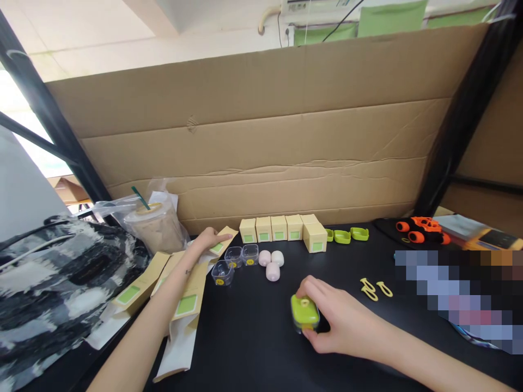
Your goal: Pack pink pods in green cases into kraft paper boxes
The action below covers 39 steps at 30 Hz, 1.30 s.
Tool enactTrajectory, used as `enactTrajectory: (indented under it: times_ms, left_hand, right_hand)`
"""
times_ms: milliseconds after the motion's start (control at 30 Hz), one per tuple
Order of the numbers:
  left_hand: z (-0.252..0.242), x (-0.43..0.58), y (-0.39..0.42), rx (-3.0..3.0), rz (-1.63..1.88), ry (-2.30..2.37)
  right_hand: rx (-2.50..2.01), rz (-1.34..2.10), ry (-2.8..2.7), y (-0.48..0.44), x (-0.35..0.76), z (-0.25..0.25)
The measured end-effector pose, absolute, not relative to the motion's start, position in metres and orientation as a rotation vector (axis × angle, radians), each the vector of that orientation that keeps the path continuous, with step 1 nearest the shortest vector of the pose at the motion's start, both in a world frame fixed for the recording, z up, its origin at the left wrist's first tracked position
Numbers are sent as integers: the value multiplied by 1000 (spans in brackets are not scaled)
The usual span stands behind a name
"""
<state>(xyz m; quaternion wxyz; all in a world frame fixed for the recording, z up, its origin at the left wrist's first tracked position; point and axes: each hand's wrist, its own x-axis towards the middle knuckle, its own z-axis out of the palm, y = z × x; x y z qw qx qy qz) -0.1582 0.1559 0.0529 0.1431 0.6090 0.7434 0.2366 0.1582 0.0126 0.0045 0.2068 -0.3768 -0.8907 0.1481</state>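
The two hands are well apart. The right hand (pixel 333 313) is clamped on a small clear case with a green lid (pixel 306 311), thumb on the near side and fingers on the far side, over the near middle of the black worktop (pixel 253 332); the lid covers it, so its contents cannot be told. The left hand (pixel 207 239) reaches across to a flattened carton (pixel 223 243) at the back left, fingers lying on it; whether they grip it cannot be told. More flat cartons (pixel 188 305) with green labels lie under and beside the left forearm. Just right of the left hand, three clear tubs (pixel 223 273) with yellow stickers stand close together, open at the top, and beside them sit three pale rounded pieces (pixel 273 271). Behind, a row of upright cream boxes (pixel 279 228) stands closed, their insides hidden. Green lids (pixel 342 237) lie to the right of the row, and yellow loops (pixel 370 289) lie nearer. At far left, a plastic bag holds a cup (pixel 149 227) of brownish drink with a green straw (pixel 141 198).
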Motion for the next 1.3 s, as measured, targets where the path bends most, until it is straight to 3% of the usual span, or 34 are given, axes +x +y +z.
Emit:
enactTrajectory:
  times_ms: [200, 367, 533, 833, 1133, 1300]
  left_hand:
    - [80, -142, 143, 1674, 1283, 2039]
    - [105, -97, 109, 1581, 1739, 1600]
    - [77, -50, 62, 1378, 1510, 1246]
    - [24, -27, 12, 894, 1262, 1024]
    - [22, -27, 3, 879, 1231, 1122]
    - [17, -24, 1, 935, 1209, 1143]
  right_hand:
    - [-1044, 446, -2481, 13, 160, 5]
    - [-1021, 497, -2472, 14, 162, 3]
    - [-1016, 567, -2466, 17, 166, 6]
    - [-1161, 360, -2544, 29, 185, 17]
    - [-556, -469, -2494, 17, 172, 3]
    - [-449, -590, -2395, 10, 164, -1]
